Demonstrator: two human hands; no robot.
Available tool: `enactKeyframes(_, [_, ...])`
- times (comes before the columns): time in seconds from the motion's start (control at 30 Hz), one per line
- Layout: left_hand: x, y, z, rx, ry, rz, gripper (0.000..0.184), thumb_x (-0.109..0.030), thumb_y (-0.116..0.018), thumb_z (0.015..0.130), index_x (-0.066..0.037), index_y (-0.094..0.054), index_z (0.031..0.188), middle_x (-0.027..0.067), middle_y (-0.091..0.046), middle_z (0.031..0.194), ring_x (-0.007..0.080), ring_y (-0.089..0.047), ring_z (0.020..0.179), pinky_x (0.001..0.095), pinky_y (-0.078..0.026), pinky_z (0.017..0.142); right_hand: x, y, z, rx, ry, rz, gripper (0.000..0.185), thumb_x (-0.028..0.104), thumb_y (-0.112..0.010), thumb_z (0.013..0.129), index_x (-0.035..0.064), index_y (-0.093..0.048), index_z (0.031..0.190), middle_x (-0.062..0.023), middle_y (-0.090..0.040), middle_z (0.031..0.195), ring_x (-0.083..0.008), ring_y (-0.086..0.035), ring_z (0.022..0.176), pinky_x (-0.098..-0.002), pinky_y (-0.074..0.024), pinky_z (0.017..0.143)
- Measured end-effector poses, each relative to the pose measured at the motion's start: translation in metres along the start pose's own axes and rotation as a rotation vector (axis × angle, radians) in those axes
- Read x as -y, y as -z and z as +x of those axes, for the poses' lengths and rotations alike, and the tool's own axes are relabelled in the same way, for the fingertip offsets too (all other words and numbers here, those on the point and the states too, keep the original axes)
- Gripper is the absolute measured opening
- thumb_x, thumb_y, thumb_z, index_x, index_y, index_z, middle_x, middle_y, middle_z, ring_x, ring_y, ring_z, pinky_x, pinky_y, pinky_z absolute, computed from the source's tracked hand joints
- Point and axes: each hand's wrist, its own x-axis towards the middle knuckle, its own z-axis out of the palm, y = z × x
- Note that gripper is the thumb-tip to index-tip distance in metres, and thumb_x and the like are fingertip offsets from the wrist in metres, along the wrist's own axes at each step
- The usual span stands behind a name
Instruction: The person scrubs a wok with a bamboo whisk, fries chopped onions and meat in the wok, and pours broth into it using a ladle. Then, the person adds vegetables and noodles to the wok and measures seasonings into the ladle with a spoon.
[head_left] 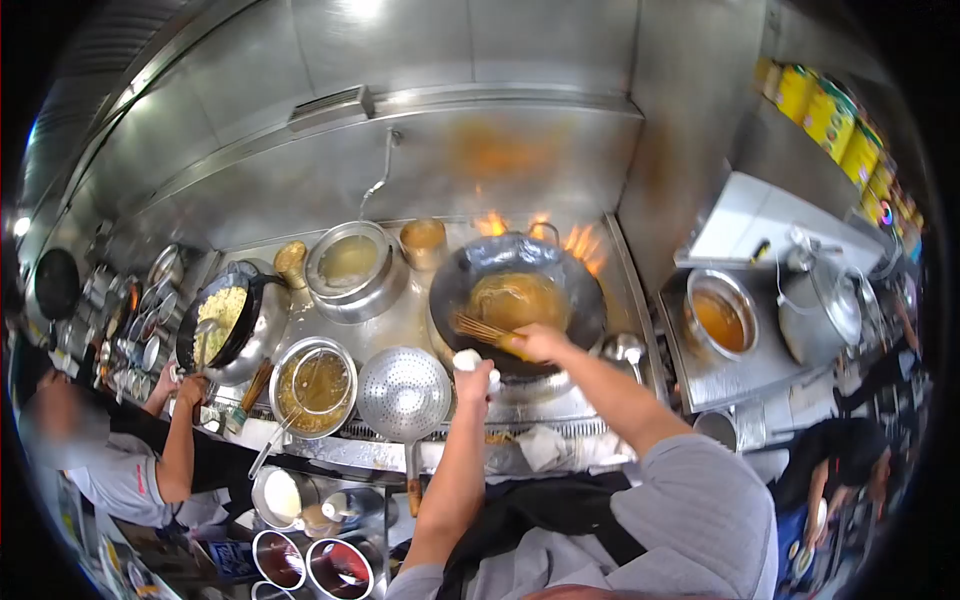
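Observation:
A large dark wok [455,290] sits over the burner in front of me, with brownish liquid [515,300] in its bottom. My right hand [538,343] is closed around a bamboo wok brush [482,329], whose bristles reach over the near left part of the wok. At the wok's near left edge, my left hand [478,388] is closed on a folded white cloth [468,362]. Whether the cloth wraps a wok handle is hidden. Flames [583,245] rise behind the wok's far rim.
A perforated strainer [404,390] lies left of my left hand, beside a pot of oil with a sieve [315,385]. A ladle [626,348] rests right of the wok. At far left, a co-worker's hands [185,388] are at another wok [262,325]. Another person [835,450] stands at right.

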Motion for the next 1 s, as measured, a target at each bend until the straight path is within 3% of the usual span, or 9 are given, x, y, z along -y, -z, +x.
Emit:
enactKeyframes(0.1, [-0.002,0.007,0.0,-0.001,-0.062,0.213,0.014,-0.008,-0.062,0.079,-0.005,-0.058,0.092,0.0034,-0.058,0.07,0.0157,-0.056,0.051,0.032,-0.036,0.036,-0.057,0.023,-0.074,-0.087,0.113,0.092,0.044,0.042,-0.054,0.093,0.0078,-0.065,0.118,-0.0165,-0.068,0.11,-0.031,-0.065,0.1,-0.0395,-0.0493,0.088])
enactKeyframes(0.13, [-0.004,0.011,-0.006,-0.008,-0.07,0.178,0.017,-0.007,-0.061,0.079,-0.005,-0.056,0.095,0.0038,-0.058,0.071,0.0155,-0.056,0.051,0.0315,-0.036,0.036,-0.052,0.044,-0.118,-0.006,-0.034,0.279,0.045,0.042,-0.054,0.094,0.0085,-0.064,0.121,-0.0177,-0.067,0.111,-0.029,-0.065,0.102,-0.0373,-0.0496,0.088])
enactKeyframes(0.23, [0.007,0.037,-0.004,0.039,-0.223,0.109,0.022,-0.005,-0.06,0.079,-0.003,-0.053,0.101,0.0053,-0.059,0.074,0.0145,-0.057,0.052,0.0309,-0.039,0.037,-0.137,0.025,-0.191,-0.251,0.018,0.735,0.046,0.033,-0.058,0.096,-0.0032,-0.059,0.125,-0.0102,-0.066,0.115,-0.0164,-0.059,0.103,-0.0311,-0.0452,0.092])
enactKeyframes(0.3, [-0.024,0.045,-0.034,0.012,-0.115,0.199,0.025,-0.006,-0.06,0.079,-0.002,-0.054,0.103,0.0062,-0.06,0.076,0.0138,-0.057,0.054,0.0306,-0.04,0.038,-0.141,0.034,-0.253,-0.309,-0.137,0.963,0.043,0.033,-0.057,0.097,0.0012,-0.061,0.125,-0.0051,-0.067,0.105,-0.0113,-0.06,0.093,-0.0273,-0.0476,0.082])
enactKeyframes(0.4, [-0.05,0.053,-0.045,0.009,-0.191,0.352,0.046,-0.005,-0.062,0.074,0.003,-0.049,0.118,0.0113,-0.061,0.096,0.0195,-0.063,0.075,0.0333,-0.051,0.058,-0.188,0.014,-0.282,-0.424,-0.303,0.973,0.042,0.032,-0.056,0.097,0.0012,-0.061,0.125,-0.0031,-0.067,0.094,-0.0091,-0.057,0.077,-0.0256,-0.0463,0.068])
enactKeyframes(0.63, [-0.073,0.028,-0.07,-0.05,-0.373,0.613,0.037,-0.008,-0.062,0.072,0.002,-0.055,0.108,0.01,-0.061,0.09,0.0163,-0.06,0.075,0.0336,-0.049,0.061,-0.251,-0.035,-0.304,-0.359,-0.293,1.197,0.046,0.031,-0.057,0.097,-0.0031,-0.058,0.128,-0.0091,-0.066,0.107,-0.014,-0.059,0.097,-0.0292,-0.0461,0.087])
enactKeyframes(0.67, [-0.076,0.022,-0.076,-0.059,-0.404,0.651,0.038,-0.008,-0.061,0.073,0.002,-0.054,0.108,0.0098,-0.061,0.091,0.0159,-0.06,0.078,0.0341,-0.049,0.065,-0.258,-0.041,-0.309,-0.359,-0.284,1.199,0.046,0.031,-0.056,0.098,-0.0026,-0.057,0.129,-0.0068,-0.066,0.104,-0.0121,-0.059,0.09,-0.0269,-0.0473,0.08])
enactKeyframes(0.8, [-0.087,-0.013,-0.095,-0.174,-0.584,0.76,0.047,-0.012,-0.064,0.072,0.005,-0.051,0.115,0.0186,-0.063,0.101,0.0269,-0.063,0.089,0.0388,-0.049,0.081,-0.3,-0.06,-0.322,-0.337,-0.169,1.197,0.042,0.03,-0.055,0.098,0.0002,-0.058,0.128,-0.0022,-0.064,0.093,-0.0087,-0.057,0.079,-0.0245,-0.0459,0.068])
enactKeyframes(1.0, [-0.122,-0.101,-0.154,-0.33,-0.617,1.041,0.047,-0.02,-0.066,0.073,0.001,-0.049,0.112,0.0289,-0.065,0.098,0.0439,-0.065,0.094,0.0479,-0.049,0.084,-0.314,-0.008,-0.283,-0.182,-0.152,1.31,0.042,0.032,-0.053,0.1,0.0036,-0.056,0.13,-0.0014,-0.064,0.093,-0.0084,-0.056,0.073,-0.0252,-0.0457,0.062])
